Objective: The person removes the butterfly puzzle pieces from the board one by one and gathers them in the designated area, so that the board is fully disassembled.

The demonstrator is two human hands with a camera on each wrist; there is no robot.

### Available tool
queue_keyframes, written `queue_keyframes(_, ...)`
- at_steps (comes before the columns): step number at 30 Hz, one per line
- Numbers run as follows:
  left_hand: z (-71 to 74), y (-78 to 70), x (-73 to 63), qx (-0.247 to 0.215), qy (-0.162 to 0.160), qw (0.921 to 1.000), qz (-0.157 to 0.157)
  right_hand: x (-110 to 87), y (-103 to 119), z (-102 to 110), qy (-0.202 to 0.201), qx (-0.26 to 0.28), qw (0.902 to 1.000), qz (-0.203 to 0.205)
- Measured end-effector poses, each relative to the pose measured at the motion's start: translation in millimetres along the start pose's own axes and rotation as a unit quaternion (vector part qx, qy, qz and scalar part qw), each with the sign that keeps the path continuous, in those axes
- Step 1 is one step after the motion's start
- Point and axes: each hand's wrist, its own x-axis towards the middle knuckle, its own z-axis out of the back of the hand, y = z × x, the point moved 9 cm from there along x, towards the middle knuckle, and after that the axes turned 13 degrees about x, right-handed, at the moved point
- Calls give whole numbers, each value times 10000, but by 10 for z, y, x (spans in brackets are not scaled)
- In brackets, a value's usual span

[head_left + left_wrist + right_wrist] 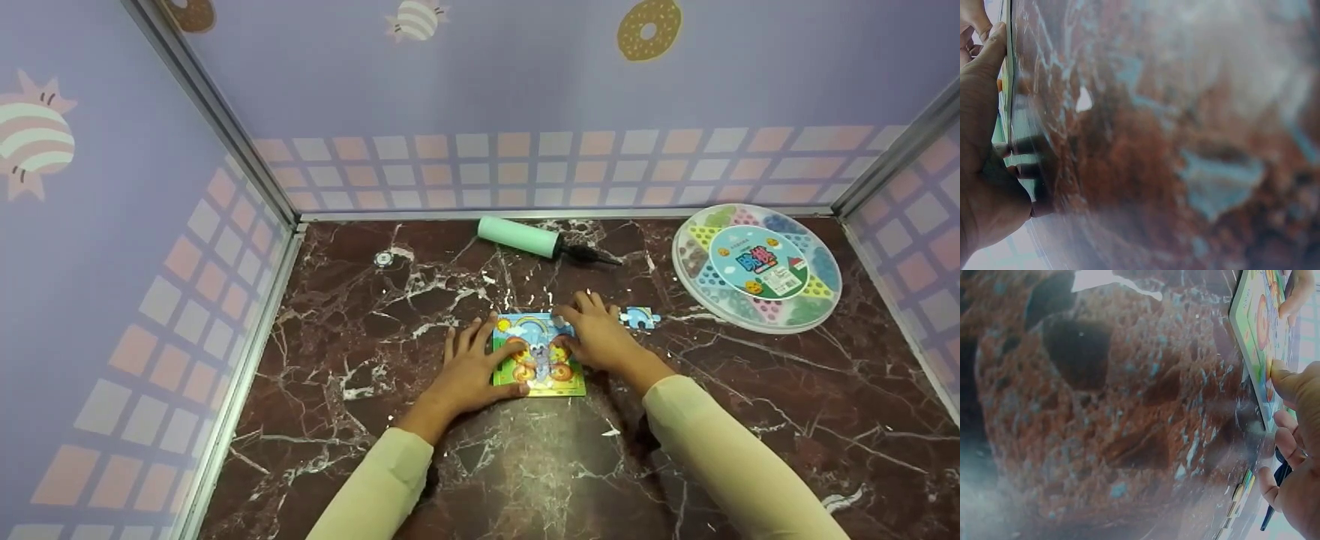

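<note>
A small jigsaw puzzle board [547, 389] with a cartoon butterfly, a sun and a rainbow lies flat on the table. My left hand [469, 375] spreads over its left side, the thumb on the lower edge and a finger on the picture. At the upper right corner, my right hand [604, 341] touches the board with thumb and fingertips; whether a piece is under them is hidden. The right wrist view shows that thumb pressing on the board's face [1264, 323]. Just right of the right hand lies a loose blue puzzle piece [640, 318].
A mint-green hand pump [517, 236] with a black nozzle lies behind the board. To the right sits a round Chinese checkers set [757, 266] under a clear cover. A small round token [383, 259] lies back left. Patterned panels [525, 90] wall in the marbled table [360, 450].
</note>
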Motion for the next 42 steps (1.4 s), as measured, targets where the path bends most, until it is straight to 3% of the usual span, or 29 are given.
queue_keyframes(25,-6,5,0,-44,3,10000,51,10,16,4,-87,-296,9995,85)
queue_keyframes(32,6,0,-2,-61,-25,10000,45,7,21,11,-203,-168,9995,172)
queue_keyframes(42,25,-3,0,22,-100,9999,-5,-2,31,3,-37,-180,9997,164)
